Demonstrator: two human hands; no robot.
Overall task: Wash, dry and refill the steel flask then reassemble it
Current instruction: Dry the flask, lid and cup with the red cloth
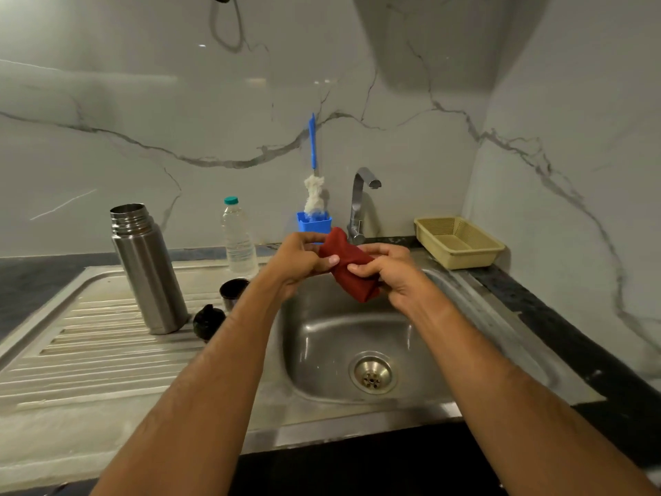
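Red cloth (352,268), bunched into a soft roll, is held above the stainless steel sink basin (322,349) by both hands. The left hand (302,261) grips its upper end with curled fingers and thumb, and the right hand (388,270) pinches and wraps the lower part. The tall cylindrical steel flask (146,270) stands upright and uncapped on the ribbed steel drainboard (82,338) to the left of the basin, well apart from the hands. Just beside its base lies a black stopper (207,321), and a little behind that stands a small dark-lined steel cup (233,291), partly hidden by the left forearm. A clear plastic water bottle with a teal cap (239,238) stands behind the cup. At the marble wall, a blue-handled white bottle brush (314,180) stands in a blue holder (314,223), next to the chrome tap (359,205). A beige woven plastic basket (461,257) sits on the dark bench (558,316) to the right.
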